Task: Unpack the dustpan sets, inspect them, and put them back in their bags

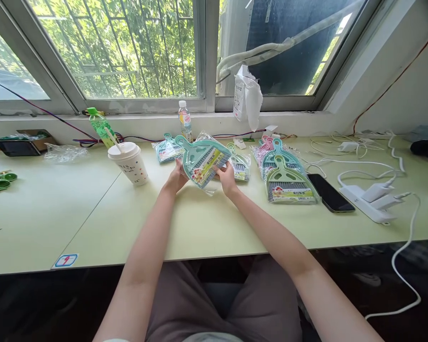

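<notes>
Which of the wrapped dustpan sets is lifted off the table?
The teal set, held up between the left hand and the right hand; the others lie on the table.

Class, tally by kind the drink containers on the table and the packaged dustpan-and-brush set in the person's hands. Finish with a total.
Teal dustpan-and-brush set, in hand: 1
Plastic bottles, green-capped and white-capped: 2
Lidded cup: 1
Total: 4

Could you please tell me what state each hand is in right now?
Left hand: closed on the wrapped teal dustpan set, at its left side.
Right hand: closed on the same set's right side.
</notes>
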Available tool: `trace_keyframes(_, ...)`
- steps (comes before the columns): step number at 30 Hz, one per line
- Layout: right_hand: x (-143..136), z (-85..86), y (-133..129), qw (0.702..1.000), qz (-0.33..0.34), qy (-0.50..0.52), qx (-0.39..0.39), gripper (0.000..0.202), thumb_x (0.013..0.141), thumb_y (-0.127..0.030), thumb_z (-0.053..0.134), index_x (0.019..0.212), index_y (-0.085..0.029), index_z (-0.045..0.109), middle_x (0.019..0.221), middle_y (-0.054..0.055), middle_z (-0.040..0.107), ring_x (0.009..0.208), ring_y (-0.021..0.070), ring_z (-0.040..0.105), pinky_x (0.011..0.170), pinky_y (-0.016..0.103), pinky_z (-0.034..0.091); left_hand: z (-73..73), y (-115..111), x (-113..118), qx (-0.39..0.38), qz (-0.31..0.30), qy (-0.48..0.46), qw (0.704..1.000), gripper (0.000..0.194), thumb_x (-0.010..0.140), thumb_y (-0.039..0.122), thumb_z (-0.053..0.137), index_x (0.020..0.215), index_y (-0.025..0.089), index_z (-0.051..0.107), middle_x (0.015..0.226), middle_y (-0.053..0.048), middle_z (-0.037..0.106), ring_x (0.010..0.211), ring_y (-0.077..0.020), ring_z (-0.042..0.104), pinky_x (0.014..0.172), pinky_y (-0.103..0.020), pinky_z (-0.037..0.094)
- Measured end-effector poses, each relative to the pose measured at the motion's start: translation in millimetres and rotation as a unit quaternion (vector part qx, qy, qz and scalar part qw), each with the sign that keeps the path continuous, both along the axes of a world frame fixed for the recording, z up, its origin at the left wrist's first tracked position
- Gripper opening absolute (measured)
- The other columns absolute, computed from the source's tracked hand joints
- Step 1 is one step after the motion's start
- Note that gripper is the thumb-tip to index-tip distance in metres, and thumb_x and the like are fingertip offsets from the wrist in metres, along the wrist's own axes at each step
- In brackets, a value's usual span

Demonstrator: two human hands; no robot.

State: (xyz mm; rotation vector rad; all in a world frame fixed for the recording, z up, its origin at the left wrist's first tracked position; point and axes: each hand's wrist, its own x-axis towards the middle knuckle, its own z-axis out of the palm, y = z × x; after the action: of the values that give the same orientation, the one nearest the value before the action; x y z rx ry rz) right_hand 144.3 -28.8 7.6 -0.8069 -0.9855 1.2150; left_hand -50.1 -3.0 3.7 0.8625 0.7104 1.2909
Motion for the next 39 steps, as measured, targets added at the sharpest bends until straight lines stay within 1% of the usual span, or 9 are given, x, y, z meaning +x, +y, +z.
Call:
trace_keyframes(5, -1.6, 5.6, -3.2, 0.998, 0.041, -0.036, -0.019, 0.048, 0.069, -0.031, 0.081, 0.108, -0.025, 0.055, 0.096, 0.003, 0.074, 0.098, 0.0221, 0.072, 0.088, 0.042, 0.062, -4.8, 17.5, -11.3, -0.031, 0.162, -0.071, 0.984, 0.039, 0.102, 0.041, 0.037, 0.107, 0.017, 0.068, 0.104, -0.008, 0.074, 0.110, -0.0190, 0.067, 0.099, -0.032, 0.052)
trace_keyframes(9, -5.5, 5.9, -7.3, 0.995, 0.057, -0.075, -0.026, 0.040, 0.071, -0.030, 0.079, 0.103, -0.023, 0.055, 0.096, 0.004, 0.074, 0.096, 0.0227, 0.072, 0.085, 0.042, 0.062, -4.6, 19.6, -15.1, 0.003, 0.206, -0.087, 0.975, 0.050, 0.099, 0.057, 0.036, 0.116, 0.020, 0.065, 0.105, -0.008, 0.074, 0.108, -0.0200, 0.067, 0.094, -0.033, 0.054)
trace_keyframes(15, 15.5, 14.1, -1.3, 0.985, 0.094, -0.140, -0.044, 0.036, 0.075, -0.021, 0.072, 0.108, -0.022, 0.057, 0.095, 0.004, 0.074, 0.092, 0.0219, 0.072, 0.084, 0.042, 0.061, -1.1, 13.3, -29.6, 0.057, 0.257, 0.098, 0.960, 0.063, 0.082, 0.075, 0.052, 0.117, 0.024, 0.068, 0.111, -0.008, 0.073, 0.101, -0.0211, 0.067, 0.082, -0.031, 0.052)
trace_keyframes(20, 46.3, 26.2, 6.8, 0.967, 0.150, -0.204, -0.038, 0.037, 0.074, -0.017, 0.069, 0.110, -0.021, 0.060, 0.095, 0.005, 0.074, 0.083, 0.0204, 0.071, 0.079, 0.040, 0.061, 1.4, 5.5, -30.7, 0.109, 0.183, 0.320, 0.923, 0.065, 0.063, 0.074, 0.072, 0.098, 0.019, 0.078, 0.095, -0.011, 0.075, 0.090, -0.0234, 0.065, 0.068, -0.029, 0.044)
trace_keyframes(27, 63.6, 34.1, 7.4, 0.963, 0.155, -0.222, -0.018, 0.040, 0.073, -0.020, 0.071, 0.112, -0.020, 0.064, 0.092, 0.006, 0.075, 0.082, 0.0211, 0.071, 0.077, 0.039, 0.061, 7.1, 0.9, -13.1, 0.101, 0.165, 0.260, 0.946, 0.044, 0.062, 0.055, 0.082, 0.084, 0.017, 0.076, 0.091, -0.010, 0.074, 0.081, -0.0194, 0.065, 0.057, -0.024, 0.040)
trace_keyframes(30, 64.3, 32.8, 10.0, 0.977, 0.119, -0.177, -0.011, 0.040, 0.070, -0.022, 0.074, 0.109, -0.020, 0.065, 0.092, 0.005, 0.075, 0.083, 0.0217, 0.072, 0.078, 0.039, 0.061, 2.1, 10.2, -22.1, 0.062, 0.243, 0.139, 0.958, 0.032, 0.069, 0.046, 0.077, 0.082, 0.018, 0.069, 0.091, -0.007, 0.071, 0.081, -0.0156, 0.065, 0.065, -0.024, 0.049)
trace_keyframes(34, 67.0, 27.8, 18.2, 0.999, -0.025, -0.018, -0.010, 0.040, 0.072, -0.021, 0.073, 0.110, -0.024, 0.060, 0.095, 0.001, 0.074, 0.087, 0.0183, 0.072, 0.079, 0.035, 0.063, -2.8, 20.3, -41.0, -0.051, 0.375, 0.014, 0.925, 0.028, 0.086, 0.049, 0.059, 0.099, 0.024, 0.060, 0.095, -0.004, 0.068, 0.090, -0.0131, 0.068, 0.079, -0.024, 0.055)
trace_keyframes(36, 69.2, 25.5, 22.0, 0.994, -0.087, 0.061, -0.009, 0.039, 0.075, -0.019, 0.070, 0.111, -0.024, 0.058, 0.099, 0.001, 0.073, 0.092, 0.0171, 0.072, 0.082, 0.033, 0.063, -2.4, 21.0, -43.5, -0.102, 0.350, 0.013, 0.931, 0.033, 0.090, 0.052, 0.053, 0.109, 0.025, 0.057, 0.101, -0.006, 0.068, 0.092, -0.0154, 0.069, 0.075, -0.025, 0.057)
trace_keyframes(39, 71.6, 23.3, 24.8, 0.983, -0.125, 0.130, -0.021, 0.034, 0.078, -0.014, 0.065, 0.110, -0.023, 0.057, 0.103, 0.003, 0.073, 0.098, 0.0168, 0.072, 0.084, 0.032, 0.063, -0.3, 16.7, -34.2, -0.146, 0.215, 0.098, 0.961, 0.034, 0.091, 0.044, 0.054, 0.115, 0.020, 0.058, 0.101, -0.012, 0.070, 0.080, -0.0186, 0.071, 0.065, -0.026, 0.057)
